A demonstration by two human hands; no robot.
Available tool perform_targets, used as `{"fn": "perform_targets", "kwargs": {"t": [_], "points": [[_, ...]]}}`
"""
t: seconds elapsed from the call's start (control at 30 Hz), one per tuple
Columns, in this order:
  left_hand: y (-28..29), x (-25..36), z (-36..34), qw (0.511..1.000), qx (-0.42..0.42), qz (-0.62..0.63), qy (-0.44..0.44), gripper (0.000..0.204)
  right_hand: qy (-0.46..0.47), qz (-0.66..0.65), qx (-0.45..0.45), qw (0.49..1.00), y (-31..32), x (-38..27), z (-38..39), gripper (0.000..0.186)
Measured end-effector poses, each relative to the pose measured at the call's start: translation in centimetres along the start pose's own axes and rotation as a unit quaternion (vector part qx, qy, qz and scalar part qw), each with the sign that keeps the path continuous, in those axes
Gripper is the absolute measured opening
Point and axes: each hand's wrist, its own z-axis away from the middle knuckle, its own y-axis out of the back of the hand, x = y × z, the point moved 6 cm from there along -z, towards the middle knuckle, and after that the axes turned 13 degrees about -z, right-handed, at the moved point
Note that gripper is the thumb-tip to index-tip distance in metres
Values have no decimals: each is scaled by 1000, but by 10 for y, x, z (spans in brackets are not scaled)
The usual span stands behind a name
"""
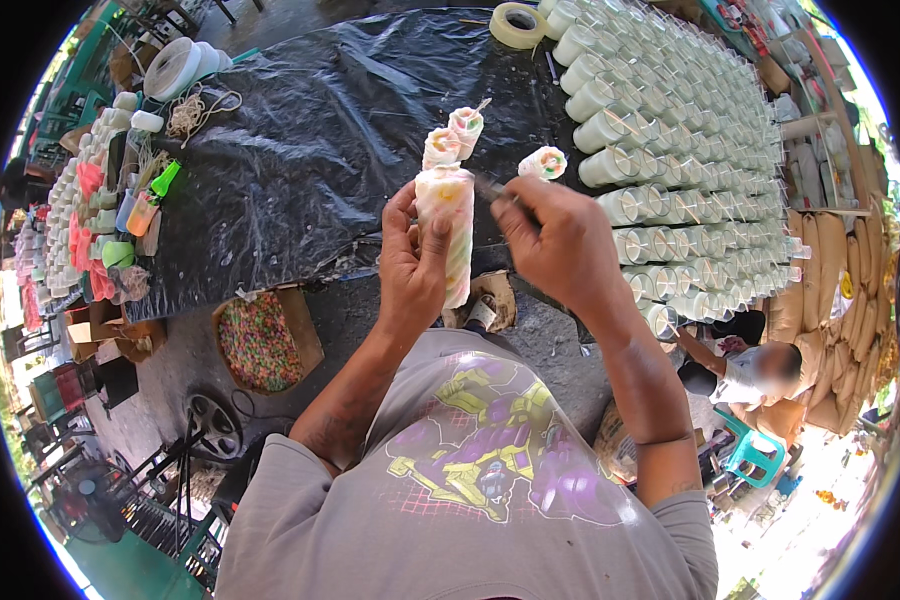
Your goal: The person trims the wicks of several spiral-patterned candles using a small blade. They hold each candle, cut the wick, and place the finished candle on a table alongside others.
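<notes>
My left hand (pixel 410 262) grips a white pillar candle (pixel 454 235) with pink, yellow and green patches, holding it upright between fingers and thumb. Close to the candle's upper right edge is the dark blade of a knife (pixel 488 188). Its handle is hidden inside my right hand (pixel 562 232), which is closed around it. Two similar candles (pixel 442 147) stand just beyond the held one, the farther of them showing a wick. Another speckled candle (pixel 543 162) stands behind my right hand. All these rest on black plastic sheeting (pixel 310 150).
Rows of pale candle glasses (pixel 660 140) crowd the table's right side. A tape roll (pixel 518 25) lies at the far edge. Bottles (pixel 145 205) and string (pixel 198 112) are at left. A box of coloured bits (pixel 260 340) sits below; another person (pixel 760 375) is at lower right.
</notes>
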Motion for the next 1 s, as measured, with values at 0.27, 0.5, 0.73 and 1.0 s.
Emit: {"fn": "perform_targets", "kwargs": {"t": [0.27,0.5,0.73,1.0], "points": [[2,-5,0,1000,2,10,17,52,20,-35,-25,999,-5,-2,1,16],[0,0,0,1000,5,-11,14,52,-51,-49,10,997,4,12,-4,15],[0,-5,-2,999,8,-36,3,58,35,-13,-11,999,-15,-4,2,14],[2,0,-1,996,22,-83,28,64,-24,31,29,999,2,4,-5,19]]}}
